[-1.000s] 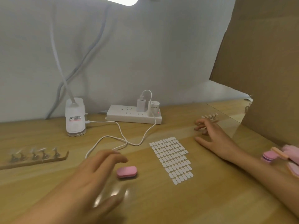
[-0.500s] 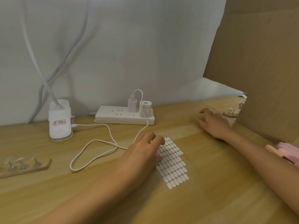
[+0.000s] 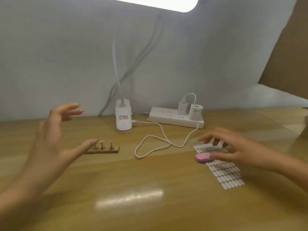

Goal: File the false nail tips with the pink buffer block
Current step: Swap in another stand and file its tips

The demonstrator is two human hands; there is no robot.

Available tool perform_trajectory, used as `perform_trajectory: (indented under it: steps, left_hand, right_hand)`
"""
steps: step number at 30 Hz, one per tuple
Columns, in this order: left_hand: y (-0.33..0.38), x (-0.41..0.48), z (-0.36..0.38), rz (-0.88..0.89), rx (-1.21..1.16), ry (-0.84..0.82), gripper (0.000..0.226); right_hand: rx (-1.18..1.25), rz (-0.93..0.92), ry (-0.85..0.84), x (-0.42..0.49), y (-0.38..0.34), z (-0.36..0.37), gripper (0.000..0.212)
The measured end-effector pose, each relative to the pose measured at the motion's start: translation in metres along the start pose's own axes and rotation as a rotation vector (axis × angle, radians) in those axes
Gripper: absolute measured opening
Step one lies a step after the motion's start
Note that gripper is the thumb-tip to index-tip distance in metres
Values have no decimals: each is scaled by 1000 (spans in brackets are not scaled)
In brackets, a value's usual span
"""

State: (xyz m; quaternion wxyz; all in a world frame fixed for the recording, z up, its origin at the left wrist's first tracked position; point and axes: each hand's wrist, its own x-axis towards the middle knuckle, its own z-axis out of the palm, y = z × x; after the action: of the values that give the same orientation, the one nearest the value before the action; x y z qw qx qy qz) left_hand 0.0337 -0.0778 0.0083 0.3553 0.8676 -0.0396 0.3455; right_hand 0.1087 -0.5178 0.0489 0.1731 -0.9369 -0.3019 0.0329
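Observation:
The pink buffer block (image 3: 203, 157) lies flat on the wooden table, on the left edge of a white sticker sheet (image 3: 223, 170). My right hand (image 3: 233, 147) hovers over the sheet with fingers spread, and its thumb tip touches the block's right end. A wooden strip (image 3: 106, 151) carries small metal stands with false nail tips (image 3: 102, 142). My left hand (image 3: 55, 135) is raised open above the table just left of that strip, and its thumb hides the strip's left part.
A white lamp base (image 3: 123, 118) stands at the back centre. A white power strip (image 3: 176, 118) with two plugs sits to its right. A looped white cable (image 3: 155, 144) lies between them. A brown cardboard sheet (image 3: 286, 60) rises at the right.
The view has swung left. My left hand left the sticker sheet and rose beside the nail strip. My right hand came from the far right to the pink block.

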Motion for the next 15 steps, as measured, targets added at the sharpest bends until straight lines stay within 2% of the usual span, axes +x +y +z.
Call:
perform_trajectory:
  steps: [2,6,9,12,15]
  left_hand:
    - [-10,-2,-23,-115,-3,-33,86]
    - [-24,-4,-20,-282,-2,-324,79]
    - [-30,2,-16,-287,-8,-352,62]
    - [-27,4,-21,-311,-51,-354,57]
    - [-12,-6,-27,-281,-71,-430,60]
  right_hand:
    - [3,-62,-89,3,-12,2,57]
    - [-93,-188,-73,12,-27,8,24]
    - [-134,-228,-86,19,-36,9,22]
    - [-118,-224,-28,24,-44,12,15]
    - [117,-236,65,27,-65,15,18]
